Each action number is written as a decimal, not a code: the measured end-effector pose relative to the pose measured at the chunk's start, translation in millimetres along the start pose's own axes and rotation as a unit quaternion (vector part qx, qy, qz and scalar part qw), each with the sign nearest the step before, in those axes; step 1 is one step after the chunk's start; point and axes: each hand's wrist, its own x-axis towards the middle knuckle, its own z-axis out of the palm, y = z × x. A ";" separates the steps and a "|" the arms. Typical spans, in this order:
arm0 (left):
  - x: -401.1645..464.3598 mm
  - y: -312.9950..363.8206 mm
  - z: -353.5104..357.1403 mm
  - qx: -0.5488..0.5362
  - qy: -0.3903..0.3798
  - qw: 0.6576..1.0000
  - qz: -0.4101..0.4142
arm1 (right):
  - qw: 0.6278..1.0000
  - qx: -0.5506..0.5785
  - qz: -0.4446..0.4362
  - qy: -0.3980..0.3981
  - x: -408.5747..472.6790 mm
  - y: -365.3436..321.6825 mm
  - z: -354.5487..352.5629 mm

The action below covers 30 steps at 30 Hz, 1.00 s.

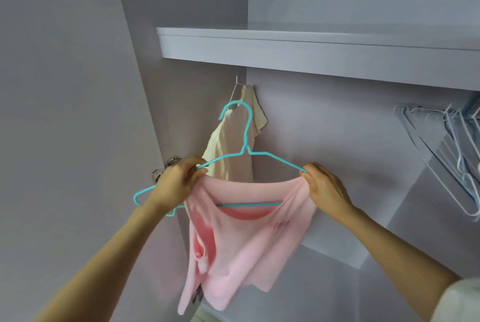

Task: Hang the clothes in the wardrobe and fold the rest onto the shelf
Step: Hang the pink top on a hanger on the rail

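Grey wardrobe walls point(65, 88), shelf point(311, 51)

left hand point(176, 181) + right hand point(324, 186) | grip pink shirt point(241, 238) | on teal hanger point(246, 137)

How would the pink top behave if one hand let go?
Probably floppy: the pink top sags in loose folds below the teal hanger. Seemingly light: the thin hanger shows no bend. It might slip off, since only the left hand and right hand pinch it on.

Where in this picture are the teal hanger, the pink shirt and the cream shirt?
teal hanger point(248, 124): head view, on its neck below the hook.
pink shirt point(249, 241): head view, on the front cloth.
cream shirt point(228, 150): head view, on its body.
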 end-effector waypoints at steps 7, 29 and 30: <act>-10.5 -33.8 -4.6 0.051 -0.046 0.998 0.001 | 0.999 0.041 0.027 -0.013 -6.3 9.9 3.3; 38.2 -32.0 86.6 0.027 -0.145 0.977 -0.155 | 0.946 -0.173 0.268 -0.061 -59.3 68.8 -15.1; 42.5 -30.3 88.5 0.016 -0.131 0.979 -0.154 | 0.946 -0.165 0.276 -0.048 -52.9 64.1 -15.9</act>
